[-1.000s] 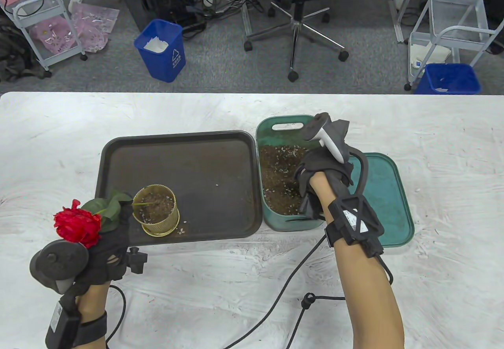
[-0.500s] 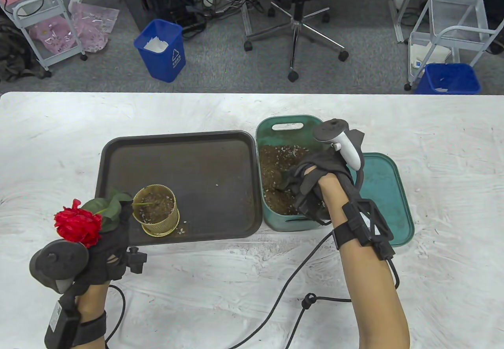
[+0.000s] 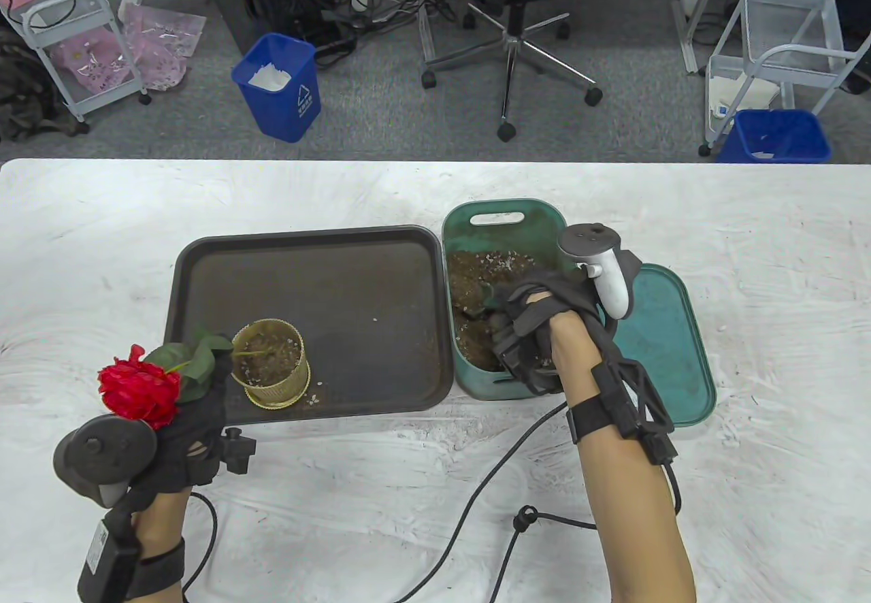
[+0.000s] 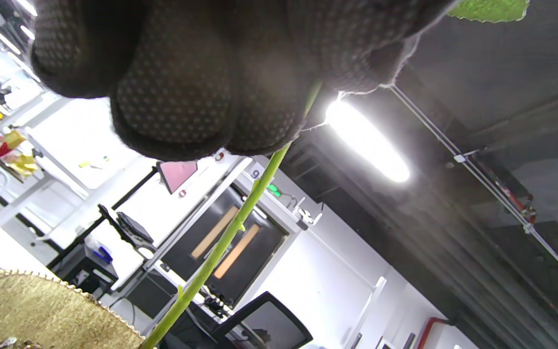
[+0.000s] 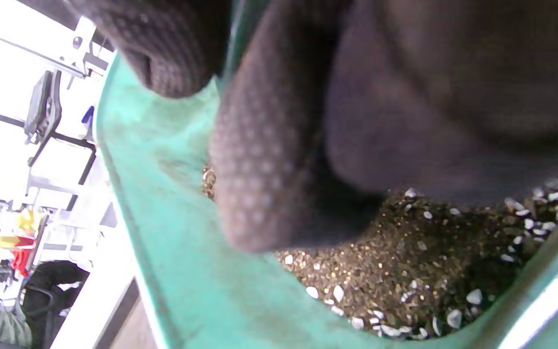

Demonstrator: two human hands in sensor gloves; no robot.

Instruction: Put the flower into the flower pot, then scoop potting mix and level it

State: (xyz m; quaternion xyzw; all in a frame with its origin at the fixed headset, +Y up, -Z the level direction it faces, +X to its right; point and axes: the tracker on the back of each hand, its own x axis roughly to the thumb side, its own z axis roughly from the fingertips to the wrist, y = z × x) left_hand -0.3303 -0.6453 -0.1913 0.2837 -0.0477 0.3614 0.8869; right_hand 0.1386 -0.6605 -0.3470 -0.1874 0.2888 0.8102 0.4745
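A red rose (image 3: 139, 388) with green leaves is held by my left hand (image 3: 207, 385) at the tray's near left corner. My fingers (image 4: 187, 97) curl round its green stem (image 4: 221, 242), which slants down into the gold flower pot (image 3: 272, 385); the pot's woven rim (image 4: 41, 310) shows in the left wrist view. The pot holds some potting mix. My right hand (image 3: 524, 331) is down inside the green bin (image 3: 503, 212), fingers curled on what looks like a green scoop (image 3: 486, 290), mostly hidden. Potting mix (image 5: 405, 271) lies just under my fingers (image 5: 269, 169).
The pot stands on a dark tray (image 3: 354, 290) left of the bin. The bin's green lid (image 3: 667, 344) lies flat to its right. Glove cables (image 3: 490, 487) trail over the near table. A few crumbs of mix lie on the tray beside the pot.
My right hand turned at the wrist and dug lower and nearer into the mix; its tracker swung right. The left hand and rose barely shifted.
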